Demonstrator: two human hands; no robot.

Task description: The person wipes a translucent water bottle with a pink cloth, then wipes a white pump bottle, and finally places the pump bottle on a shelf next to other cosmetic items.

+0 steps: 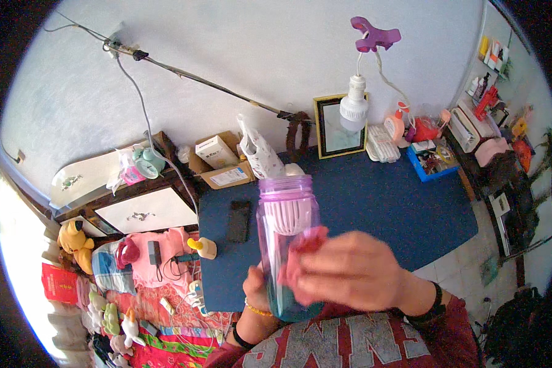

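Note:
A clear bottle [283, 248] with a purple threaded neck and a bluish-green lower end stands nearly upright in front of my chest. Inside its upper part sits a pale pink slotted strainer [290, 215]. My left hand [256, 283] grips the bottle low on its left side, and most of the fingers are hidden behind it. With my right hand [352, 271], slightly blurred, I press a crumpled pink cloth [299, 267] against the right side of the bottle. No lid is on the neck.
Beneath the bottle spreads a dark blue tabletop [377, 202], with a black phone [239, 221] and a small cream bottle with a yellow top [207, 247] at left. A cardboard box [227, 177], a framed mirror [342, 146] and a blue tray [425, 172] line the wall. A bulb [353, 110] hangs above.

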